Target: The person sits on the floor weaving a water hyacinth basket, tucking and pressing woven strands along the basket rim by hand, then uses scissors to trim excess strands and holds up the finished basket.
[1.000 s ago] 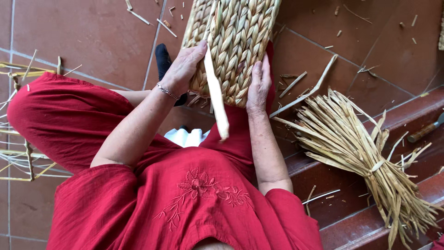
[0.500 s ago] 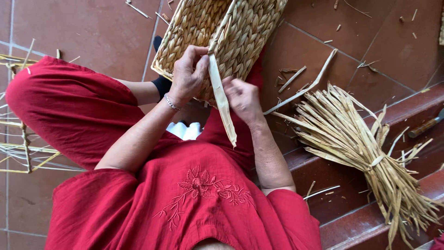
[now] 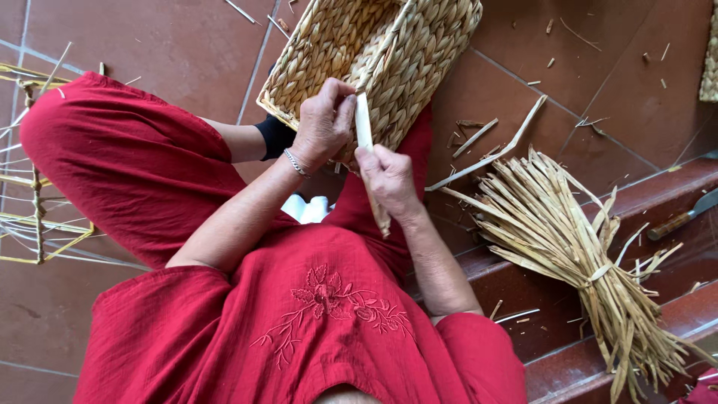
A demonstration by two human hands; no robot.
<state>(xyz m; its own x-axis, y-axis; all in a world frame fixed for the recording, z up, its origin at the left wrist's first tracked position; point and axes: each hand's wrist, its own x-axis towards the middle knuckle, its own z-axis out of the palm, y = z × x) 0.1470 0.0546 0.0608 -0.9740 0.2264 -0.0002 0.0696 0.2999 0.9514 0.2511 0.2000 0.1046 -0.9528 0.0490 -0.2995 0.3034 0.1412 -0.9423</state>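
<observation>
A woven straw basket (image 3: 419, 52) leans against my knees, its open side turned to the left. My left hand (image 3: 323, 126), with a bracelet on the wrist, pinches a flat pale straw strip (image 3: 364, 129) against the basket's near rim. Just below it, my right hand (image 3: 387, 178) is closed around the same strip, whose loose end sticks out under the fist toward my lap. Both hands nearly touch each other.
A tied bundle of straw strips (image 3: 568, 239) lies on the red step to my right, with a knife (image 3: 680, 221) beyond it. A yellow wire frame (image 3: 37, 224) stands on the tiles at left. Straw scraps litter the floor; another woven piece (image 3: 709, 52) shows at the right edge.
The basket has tipped so its opening now shows. My hands came off its sides and closed together on the strip at the rim, and the strip slid upward.
</observation>
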